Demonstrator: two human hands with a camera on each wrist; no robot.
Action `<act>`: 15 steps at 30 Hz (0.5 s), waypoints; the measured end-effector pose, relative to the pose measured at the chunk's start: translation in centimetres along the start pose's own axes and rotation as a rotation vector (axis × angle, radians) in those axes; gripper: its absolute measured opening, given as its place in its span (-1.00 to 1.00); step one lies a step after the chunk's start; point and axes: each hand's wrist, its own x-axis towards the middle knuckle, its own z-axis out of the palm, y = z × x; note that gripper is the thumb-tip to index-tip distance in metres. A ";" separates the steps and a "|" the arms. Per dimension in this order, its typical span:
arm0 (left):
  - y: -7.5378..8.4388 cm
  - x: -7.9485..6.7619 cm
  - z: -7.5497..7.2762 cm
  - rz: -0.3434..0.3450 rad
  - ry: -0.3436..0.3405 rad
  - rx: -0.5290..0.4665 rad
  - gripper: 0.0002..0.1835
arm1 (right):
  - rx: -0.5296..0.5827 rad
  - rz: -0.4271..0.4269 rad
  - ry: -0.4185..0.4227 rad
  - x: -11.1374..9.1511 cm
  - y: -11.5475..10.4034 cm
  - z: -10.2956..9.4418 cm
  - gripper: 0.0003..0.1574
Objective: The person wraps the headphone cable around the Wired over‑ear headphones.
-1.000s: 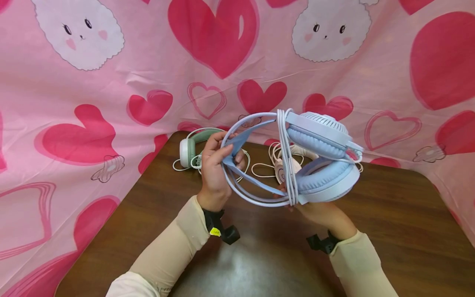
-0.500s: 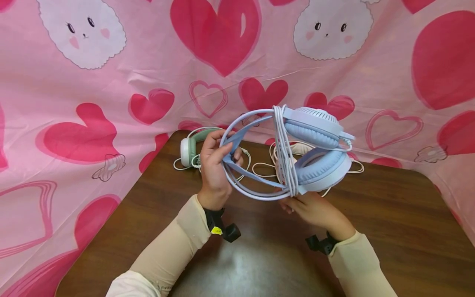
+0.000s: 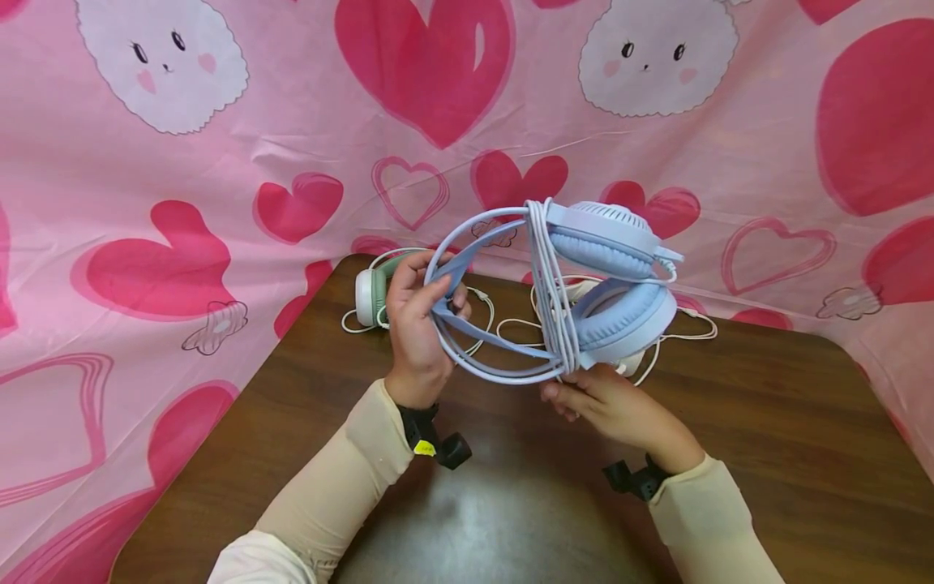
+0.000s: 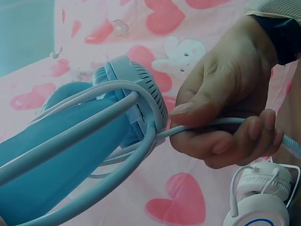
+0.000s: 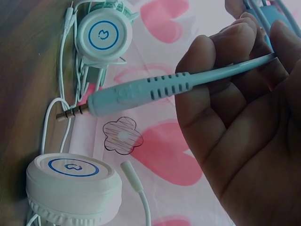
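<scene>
Above the dark brown wooden table (image 3: 751,454), head view: raised and tilted, pale blue over-ear headphones with padded round cups (image 3: 616,320), bound across the middle by loops of thin pale cable (image 3: 552,300).
Headband of slim pale bars (image 3: 503,380): clamped at the crown by the left hand (image 3: 421,349), with thumb and fingers curled round it; could twist or drop if held too loosely, because of the bulky cups well apart from that grip.
Free cable end, left wrist view: pinched by the right hand (image 4: 225,89) between thumb and curled fingers; could cinch the loops tighter, or strain the wire, if pulled hard.
Pale ribbed plug with a metal tip (image 5: 122,95), right wrist view: jutting bare beyond those fingers; could snag in cords of the white headphones with a blue-ringed logo (image 5: 75,188) if swung low. Gap between: cannot tell.
</scene>
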 end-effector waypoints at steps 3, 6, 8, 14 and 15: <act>0.1 0.2 -0.1 0.011 0.000 0.007 -0.72 | -0.029 -0.026 0.007 0.0 0.0 -0.2 -0.86; 0.2 0.3 -0.1 0.022 0.007 0.004 -0.72 | -0.047 -0.044 0.013 0.0 0.1 -0.3 -0.80; 0.4 0.4 -0.1 0.030 0.011 0.005 -0.72 | -0.052 -0.049 0.016 0.0 0.2 -0.4 -0.78; 0.8 0.9 -0.4 0.071 0.058 0.059 -0.73 | -0.047 -0.041 0.007 -0.1 0.1 -0.8 -0.74; 0.8 1.0 -0.4 0.077 0.067 0.066 -0.74 | -0.045 -0.035 0.001 -0.1 0.1 -0.9 -0.74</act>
